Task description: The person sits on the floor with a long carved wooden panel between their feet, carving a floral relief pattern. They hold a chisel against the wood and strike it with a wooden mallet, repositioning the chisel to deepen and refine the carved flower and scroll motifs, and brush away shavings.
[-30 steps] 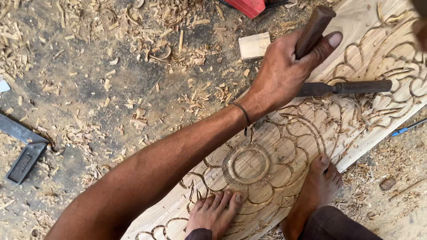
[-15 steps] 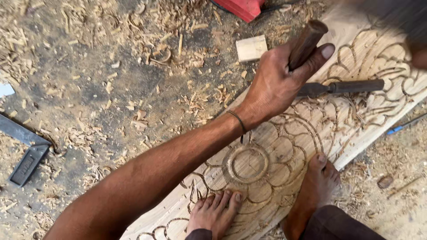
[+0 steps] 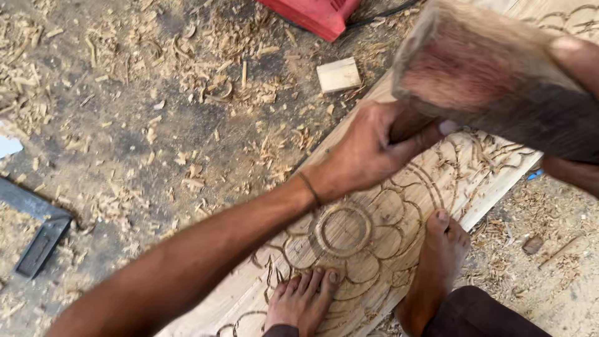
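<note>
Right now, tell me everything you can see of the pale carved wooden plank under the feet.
The pale carved wooden plank lies flat and diagonal on the chip-strewn ground. Its face bears a cut flower with a ringed centre and petal outlines, curls of shaving clinging. Both bare feet press on it; the left hand grips a dark tool handle above it.

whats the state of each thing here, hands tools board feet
left hand: closed around a dark tool handle, over the board
right hand: gripping the wooden mallet, mostly out of frame
wooden mallet: raised, close to the camera, blurred
carved board: flat on the ground, flower pattern partly cut
feet: bare, resting on the board
small wood block: loose among shavings
</note>
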